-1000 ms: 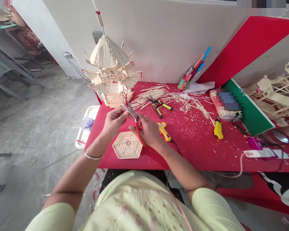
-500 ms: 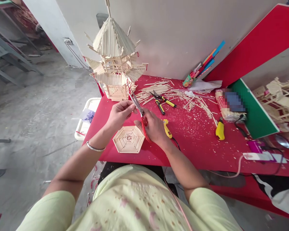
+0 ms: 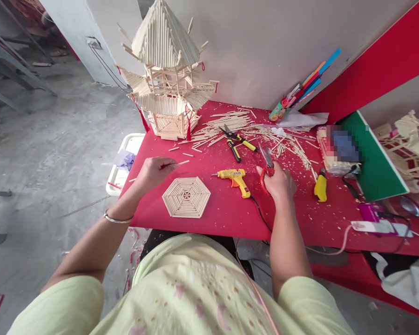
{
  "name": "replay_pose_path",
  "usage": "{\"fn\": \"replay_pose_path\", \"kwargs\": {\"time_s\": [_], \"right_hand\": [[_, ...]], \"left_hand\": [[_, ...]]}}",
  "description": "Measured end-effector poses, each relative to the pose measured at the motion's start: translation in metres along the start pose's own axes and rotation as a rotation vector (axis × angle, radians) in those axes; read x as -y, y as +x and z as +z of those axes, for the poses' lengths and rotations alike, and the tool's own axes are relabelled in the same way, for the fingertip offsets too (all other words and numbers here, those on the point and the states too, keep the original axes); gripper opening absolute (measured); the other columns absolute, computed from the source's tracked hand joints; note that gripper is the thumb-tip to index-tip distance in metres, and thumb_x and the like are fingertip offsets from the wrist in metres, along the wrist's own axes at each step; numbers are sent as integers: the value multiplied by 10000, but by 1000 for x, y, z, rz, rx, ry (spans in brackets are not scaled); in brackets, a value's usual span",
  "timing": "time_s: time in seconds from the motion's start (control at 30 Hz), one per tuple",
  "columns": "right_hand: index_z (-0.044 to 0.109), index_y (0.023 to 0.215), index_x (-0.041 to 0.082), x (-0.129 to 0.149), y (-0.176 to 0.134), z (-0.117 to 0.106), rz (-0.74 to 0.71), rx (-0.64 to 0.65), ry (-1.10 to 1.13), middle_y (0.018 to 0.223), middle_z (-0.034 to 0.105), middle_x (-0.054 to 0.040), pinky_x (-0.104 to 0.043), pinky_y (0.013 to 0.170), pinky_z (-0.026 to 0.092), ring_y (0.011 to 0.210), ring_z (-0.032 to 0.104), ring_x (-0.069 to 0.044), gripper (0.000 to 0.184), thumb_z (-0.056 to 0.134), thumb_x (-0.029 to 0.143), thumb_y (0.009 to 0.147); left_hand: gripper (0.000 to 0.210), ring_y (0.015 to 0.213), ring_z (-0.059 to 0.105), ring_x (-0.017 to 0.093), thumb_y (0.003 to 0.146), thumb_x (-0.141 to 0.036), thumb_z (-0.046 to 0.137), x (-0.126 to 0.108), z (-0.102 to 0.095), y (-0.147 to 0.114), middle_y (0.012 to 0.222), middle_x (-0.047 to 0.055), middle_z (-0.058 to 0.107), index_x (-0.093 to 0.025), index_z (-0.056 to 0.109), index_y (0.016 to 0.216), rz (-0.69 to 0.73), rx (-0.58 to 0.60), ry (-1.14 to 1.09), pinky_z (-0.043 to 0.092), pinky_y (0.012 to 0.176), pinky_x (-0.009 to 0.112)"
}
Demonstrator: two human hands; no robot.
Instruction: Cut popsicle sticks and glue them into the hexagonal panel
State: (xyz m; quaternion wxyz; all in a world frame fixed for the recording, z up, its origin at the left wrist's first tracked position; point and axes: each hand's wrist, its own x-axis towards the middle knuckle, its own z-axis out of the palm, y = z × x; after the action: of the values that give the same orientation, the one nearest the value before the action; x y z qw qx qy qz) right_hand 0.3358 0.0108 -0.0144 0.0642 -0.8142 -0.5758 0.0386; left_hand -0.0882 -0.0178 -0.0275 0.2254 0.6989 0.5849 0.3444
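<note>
My left hand [image 3: 156,173] is closed on a short thin wooden stick [image 3: 183,163], whose tip sticks out to the right. Just below it on the red table [image 3: 223,214] lies a hexagonal panel [image 3: 186,197] built of concentric wooden sticks. My right hand [image 3: 280,184] grips red-handled scissors [image 3: 266,158], their blades pointing away from me. Between my hands rests a yellow glue gun [image 3: 234,179], its nozzle facing left. Pliers with yellow-and-black handles [image 3: 238,143] lie open beyond it.
A tiered stick pagoda [image 3: 167,83] with red tassels stands at the back left. Loose sticks [image 3: 230,123] and chips spread across the back. A yellow-handled tool [image 3: 320,187], a pen holder [image 3: 279,110], a green board [image 3: 377,158] and a power strip [image 3: 380,227] occupy the right.
My hands have moved apart, the left one to the left with the stick, the right one to the right with the scissors. Short stick pieces now show near the pagoda, and the glue gun is uncovered.
</note>
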Motion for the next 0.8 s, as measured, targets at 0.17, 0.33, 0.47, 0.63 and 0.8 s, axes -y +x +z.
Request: {"fn": "replay_pose_path", "kwargs": {"time_s": [0.17, 0.33, 0.47, 0.63, 0.8], "right_hand": [[519, 1555, 227, -14, 5, 17, -39, 48, -38, 1246, 701, -186, -440, 943, 495, 1173, 647, -348, 697, 614, 571, 956], [643, 1458, 177, 2, -17, 7, -150, -179, 5, 1360, 670, -223, -526, 1020, 482, 1274, 598, -402, 558, 648, 387, 941], [760, 1271, 203, 48, -59, 7, -428, -272, 464, 1131, 791, -119, -367, 894, 569, 982, 734, -241, 360, 576, 395, 1029], [784, 1172, 250, 116, -97, 27, -659, -59, 660, 1054, 825, -49, -310, 860, 588, 900, 767, -184, 255, 599, 370, 1045], [727, 1314, 245, 168, -99, 37, -797, 96, 605, 1100, 788, -53, -264, 797, 539, 897, 721, -159, 318, 617, 400, 1059]], "left_hand": [[305, 724, 681, 160, 967, -354, 605, 7, 0, -3, 930, 88, 778, -176, 843, 1037, 126, 60, 47, 516, 690, 279], [257, 758, 710, 177, 948, -389, 659, 13, 4, -5, 923, 68, 804, -197, 830, 964, 85, 97, -17, 542, 718, 287], [231, 737, 695, 170, 935, -394, 691, 23, 8, -7, 900, 57, 799, -198, 813, 920, 66, 71, -20, 536, 705, 289], [220, 781, 704, 168, 968, -358, 662, 26, 7, -9, 953, 76, 791, -193, 807, 977, 100, 86, -66, 541, 728, 284], [229, 760, 688, 160, 982, -355, 648, 10, 4, -9, 927, 82, 779, -186, 803, 975, 166, 110, -108, 518, 694, 277]]}}
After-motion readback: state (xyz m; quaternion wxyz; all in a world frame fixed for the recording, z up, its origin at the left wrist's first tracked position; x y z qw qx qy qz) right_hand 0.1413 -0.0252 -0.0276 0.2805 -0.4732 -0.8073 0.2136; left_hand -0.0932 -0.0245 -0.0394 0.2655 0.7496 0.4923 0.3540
